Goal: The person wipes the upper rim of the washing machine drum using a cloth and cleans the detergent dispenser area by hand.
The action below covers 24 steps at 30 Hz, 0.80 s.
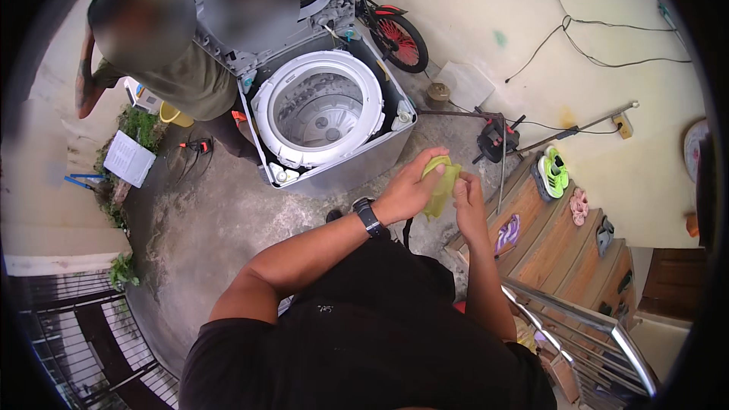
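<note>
Between my two hands hangs a thin, crumpled yellow-green piece (440, 196), slightly see-through; whether it is a plastic bag or a cloth I cannot tell. My left hand (411, 191), with a dark watch on its wrist, pinches it along the upper left. At its right edge, the fingers of my right hand (469, 196) are closed on it. Just beyond my hands stands a top-loading washing machine (334, 175) with its top cover (334, 1) raised. Inside, the white-rimmed tub (319, 110) lies exposed.
A person (182, 83) stands left of the machine. Behind it leans a small bicycle (399, 38). A black-and-red machine (497, 139) with a long rod sits to the right, near wooden steps (547, 239) holding shoes (553, 173). A metal railing (577, 311) runs lower right.
</note>
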### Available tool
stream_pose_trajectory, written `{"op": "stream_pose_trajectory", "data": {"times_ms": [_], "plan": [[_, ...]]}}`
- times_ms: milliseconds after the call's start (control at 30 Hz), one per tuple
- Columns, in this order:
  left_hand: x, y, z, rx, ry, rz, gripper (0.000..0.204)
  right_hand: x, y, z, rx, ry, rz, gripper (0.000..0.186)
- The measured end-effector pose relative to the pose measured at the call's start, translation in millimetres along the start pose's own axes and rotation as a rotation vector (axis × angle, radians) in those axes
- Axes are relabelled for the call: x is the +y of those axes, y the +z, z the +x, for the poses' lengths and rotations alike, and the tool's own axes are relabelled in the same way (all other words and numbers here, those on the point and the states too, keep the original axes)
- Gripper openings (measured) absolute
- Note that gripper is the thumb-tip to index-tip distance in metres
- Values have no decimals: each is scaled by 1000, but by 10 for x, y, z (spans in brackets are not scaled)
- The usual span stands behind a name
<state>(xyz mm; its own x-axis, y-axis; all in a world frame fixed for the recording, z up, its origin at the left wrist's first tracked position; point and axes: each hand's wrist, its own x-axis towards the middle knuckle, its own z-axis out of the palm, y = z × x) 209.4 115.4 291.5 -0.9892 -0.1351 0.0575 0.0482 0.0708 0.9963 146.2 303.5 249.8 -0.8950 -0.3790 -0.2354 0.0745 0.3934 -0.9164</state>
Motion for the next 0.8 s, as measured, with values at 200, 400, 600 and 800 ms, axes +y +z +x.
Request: {"op": "stream_pose_trajectory", "data": {"times_ms": [200,400,600,800], "plan": [[-576,363,219,-255,-8,286,52,174,78,-44,-218,242,991,47],[-749,11,341,-314,-10,335,52,439,169,564,13,240,784,40],[290,-824,650,-332,212,37,44,567,-53,1300,163,307,619,36],[1697,-1298,1012,-214,636,-205,29,452,-8,1816,121,351,604,37]]}}
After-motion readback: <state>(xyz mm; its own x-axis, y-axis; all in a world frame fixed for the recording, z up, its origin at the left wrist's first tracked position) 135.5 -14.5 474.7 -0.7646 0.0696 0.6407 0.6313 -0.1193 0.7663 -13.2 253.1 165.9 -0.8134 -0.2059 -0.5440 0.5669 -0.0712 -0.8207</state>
